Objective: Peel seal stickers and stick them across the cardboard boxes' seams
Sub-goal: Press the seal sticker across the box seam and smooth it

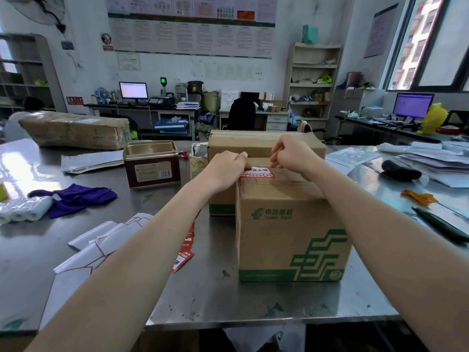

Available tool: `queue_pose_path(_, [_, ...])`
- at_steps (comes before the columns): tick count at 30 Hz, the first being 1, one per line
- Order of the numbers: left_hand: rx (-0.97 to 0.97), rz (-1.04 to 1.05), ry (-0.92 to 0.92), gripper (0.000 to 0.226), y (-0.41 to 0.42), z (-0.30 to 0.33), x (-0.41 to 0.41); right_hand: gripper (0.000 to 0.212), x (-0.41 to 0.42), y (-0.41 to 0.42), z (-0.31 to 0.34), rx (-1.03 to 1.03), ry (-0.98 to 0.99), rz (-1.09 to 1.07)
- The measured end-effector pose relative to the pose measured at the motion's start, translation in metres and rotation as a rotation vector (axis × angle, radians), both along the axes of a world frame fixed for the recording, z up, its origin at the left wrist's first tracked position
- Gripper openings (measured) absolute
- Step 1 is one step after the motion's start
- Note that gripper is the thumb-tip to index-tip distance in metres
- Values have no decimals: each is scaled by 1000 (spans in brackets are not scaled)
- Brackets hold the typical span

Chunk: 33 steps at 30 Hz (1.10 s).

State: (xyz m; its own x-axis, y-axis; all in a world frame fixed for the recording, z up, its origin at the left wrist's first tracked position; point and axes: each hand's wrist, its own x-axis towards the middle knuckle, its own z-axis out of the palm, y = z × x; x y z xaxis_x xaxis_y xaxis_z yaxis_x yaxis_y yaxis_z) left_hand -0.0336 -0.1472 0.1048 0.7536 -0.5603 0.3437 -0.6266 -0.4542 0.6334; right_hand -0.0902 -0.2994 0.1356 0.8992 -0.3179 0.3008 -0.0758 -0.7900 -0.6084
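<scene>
A brown cardboard box (291,240) with green China Post print stands on the steel table in front of me. A red and white seal sticker (258,172) lies on its top near the left edge. My left hand (225,171) presses curled fingers on the sticker's left end. At the sticker's right end, my right hand (291,154) holds its fingers curled down on the box top. A second cardboard box (253,144) stands right behind the first. More red stickers (183,257) and peeled white backing sheets (101,247) lie on the table to the left.
An open metal tin (151,163), a purple cloth (76,199), a plastic-wrapped roll pack (24,208) and a long taped parcel (76,130) are on the left. Papers (431,161) and a dark pen (439,224) lie at right. The table's front edge (253,323) is close.
</scene>
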Motion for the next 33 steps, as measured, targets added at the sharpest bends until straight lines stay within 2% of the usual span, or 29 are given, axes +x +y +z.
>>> queue_pose_path(11, [11,-3,-12,49,-1,2,-2,28,-4,11,3,-80,12,20])
queue_pose_path(14, [20,-4,-21,50,0,3,-5,21,-4,13,4,-87,23,8])
queue_pose_path(21, [17,-4,0,48,0,3,-5,25,4,12,4,43,55,-43])
queue_pose_path(25, [37,-2,-9,49,1,2,-4,26,9,11,4,255,97,-33])
queue_pose_path(28, [38,-4,-7,49,1,1,-2,27,10,8,2,157,72,-24])
queue_pose_path(33, [37,-4,-8,50,1,1,-2,24,5,1,0,-219,50,-16])
